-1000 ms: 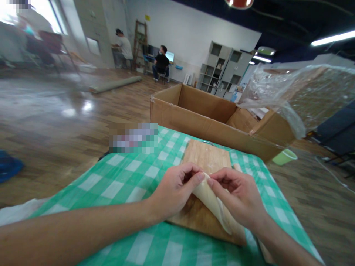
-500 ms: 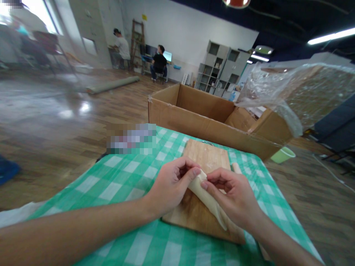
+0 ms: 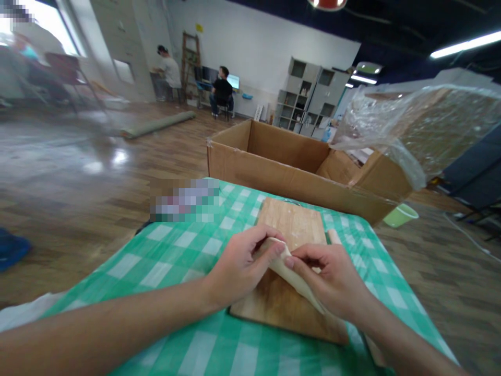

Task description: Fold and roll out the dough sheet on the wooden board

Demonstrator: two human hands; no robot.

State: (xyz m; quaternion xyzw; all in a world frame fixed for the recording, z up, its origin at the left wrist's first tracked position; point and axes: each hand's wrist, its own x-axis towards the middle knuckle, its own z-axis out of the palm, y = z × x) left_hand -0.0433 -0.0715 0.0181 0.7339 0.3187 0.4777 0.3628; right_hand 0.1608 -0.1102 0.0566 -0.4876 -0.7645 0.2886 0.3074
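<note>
Taking the cutting board [image 3: 291,219] as our clock, we see the dough strip [image 3: 295,283] lying over its middle, running from eleven o'clock towards five. Our left hand [image 3: 278,246], at nine, is closed to a pinch on the strip's upper end; our right hand [image 3: 291,258], at three, is nearly closed too, thumb and forefinger nipping the edge just beside it, probably so the soft piece stays steady between them. The board seems set as a firm base over the checked tablecloth [image 3: 172,287]. A wooden stick [image 3: 334,236] lies beside it at two o'clock, perhaps to stay within reach. At twelve stands an open cardboard box [image 3: 266,167], its floor mostly hidden from us; at two, beyond the table, a green bin [image 3: 397,217], contents unseen.
</note>
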